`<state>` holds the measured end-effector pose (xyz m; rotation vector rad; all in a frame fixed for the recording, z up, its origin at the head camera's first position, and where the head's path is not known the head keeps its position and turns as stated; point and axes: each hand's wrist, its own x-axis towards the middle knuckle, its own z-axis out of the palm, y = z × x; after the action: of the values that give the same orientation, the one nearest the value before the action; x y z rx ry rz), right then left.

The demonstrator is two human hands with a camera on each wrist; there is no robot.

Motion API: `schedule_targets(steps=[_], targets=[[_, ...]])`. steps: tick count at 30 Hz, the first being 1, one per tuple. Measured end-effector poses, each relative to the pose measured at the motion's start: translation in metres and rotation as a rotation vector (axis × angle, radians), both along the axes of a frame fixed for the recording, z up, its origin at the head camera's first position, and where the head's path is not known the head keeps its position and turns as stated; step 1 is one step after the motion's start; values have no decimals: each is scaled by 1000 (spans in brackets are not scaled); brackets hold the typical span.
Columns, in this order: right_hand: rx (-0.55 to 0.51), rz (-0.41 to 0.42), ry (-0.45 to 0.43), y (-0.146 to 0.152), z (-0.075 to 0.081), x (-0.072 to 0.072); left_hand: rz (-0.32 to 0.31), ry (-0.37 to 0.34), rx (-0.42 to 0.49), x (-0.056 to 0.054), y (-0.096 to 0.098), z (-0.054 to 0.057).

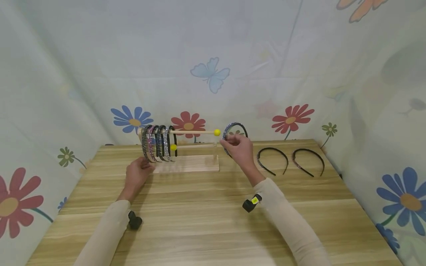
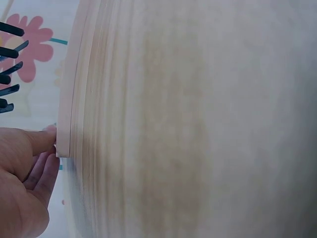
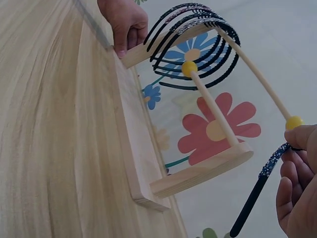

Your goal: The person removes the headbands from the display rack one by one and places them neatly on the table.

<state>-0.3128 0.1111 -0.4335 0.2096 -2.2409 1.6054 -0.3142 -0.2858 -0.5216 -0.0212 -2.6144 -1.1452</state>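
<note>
In the head view my right hand point(image 1: 240, 149) pinches a black headband point(image 3: 271, 161) with blue-silver glitter between thumb and fingers. It is held upright just right of the yellow knob point(image 1: 217, 132) that tips the rear rod of a wooden stand point(image 1: 199, 165). My left hand point(image 1: 137, 173) grips the left end of the stand's base, thumb and fingers at its edge in the left wrist view. Several glittery toothed headbands point(image 1: 167, 144) hang side by side at the left of the rods. A second yellow knob point(image 1: 173, 147) tips the front rod.
Two more black headbands lie on the table's right side, one nearer the stand point(image 1: 273, 148) and one farther right point(image 1: 307, 149). The wood-grain table point(image 1: 199, 221) ends at a flower-printed cloth backdrop point(image 1: 159, 74) behind and on both sides.
</note>
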Motion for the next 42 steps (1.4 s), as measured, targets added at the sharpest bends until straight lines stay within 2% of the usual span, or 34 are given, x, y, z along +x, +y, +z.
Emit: schedule_targets(steps=[8, 19, 29, 35, 42], targets=[[9, -45, -37, -3, -16, -6, 6, -5, 6, -1, 1, -1], [39, -114, -84, -5, -28, -10, -3, 9, 14, -3, -1, -4], [104, -142, -134, -5, -39, -14, 6, 7, 10, -3, -1, -4], [133, -167, -194, -5, -44, -19, 6, 15, 14, -4, -1, -4], [159, -150, -254, -7, -50, -22, 9, 13, 12, -3, 0, -3]])
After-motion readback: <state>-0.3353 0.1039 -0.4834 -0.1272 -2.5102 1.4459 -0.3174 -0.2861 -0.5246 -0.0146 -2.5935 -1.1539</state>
